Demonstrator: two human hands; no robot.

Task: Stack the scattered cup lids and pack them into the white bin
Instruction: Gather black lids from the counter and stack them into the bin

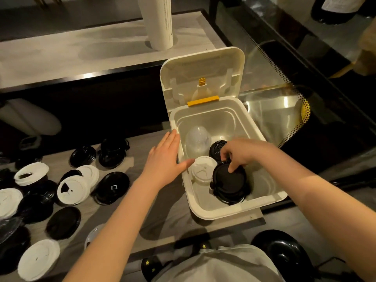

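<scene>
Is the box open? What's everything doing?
white bin: open, cover flipped up.
black lid stack: inside bin, pinched by right hand.
white lid stack: inside bin, upright.
clear dome lids: stacked inside bin.
left hand: flat on bin's rim.
scattered lids: loose on table.

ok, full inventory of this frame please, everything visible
white bin: 1, white, table right, lid open
clear dome lids: 1 stack, clear, bin back left
white lid stack: 1, white, bin front left
back black stack: 1, black, bin back
front black stack: 1, black, bin front
loose lids: many, black and white, table left
white tube: 1, white, far counter
stool: 1, black, bottom right
left hand: 1, flat on bin's left rim
right hand: 1, pinching front black stack
</scene>
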